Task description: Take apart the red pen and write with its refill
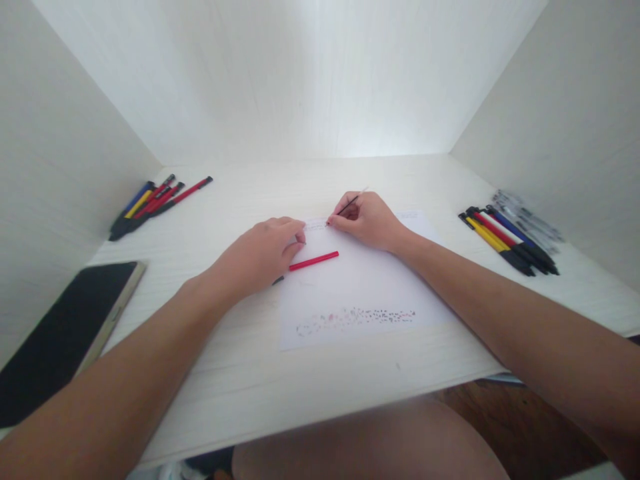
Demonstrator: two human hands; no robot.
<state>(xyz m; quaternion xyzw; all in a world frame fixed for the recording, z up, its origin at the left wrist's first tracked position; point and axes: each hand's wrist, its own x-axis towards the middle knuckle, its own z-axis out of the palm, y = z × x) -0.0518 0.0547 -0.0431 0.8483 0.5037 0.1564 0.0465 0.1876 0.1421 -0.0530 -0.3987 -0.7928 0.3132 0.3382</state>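
Note:
A white sheet of paper (360, 283) lies on the table, with small dark and reddish marks along its near edge and a faint row at its far edge. My right hand (367, 219) pinches a thin pen refill (349, 205), dark below and pale at its upper end, its tip at the paper's far part. My left hand (270, 250) rests at the paper's left edge, fingers curled; a small thin thing shows at the fingertips, too small to name. Beside it lies a red pen barrel (315, 260) on the paper. A dark piece (278, 280) shows partly under my left hand.
Several red, yellow and blue pens (155, 200) lie at the back left. More coloured pens (505, 240) are at the right, next to a pile of clear plastic pieces (530, 217). A dark phone (75, 327) lies at the left. White panels (300, 80) enclose the back and sides.

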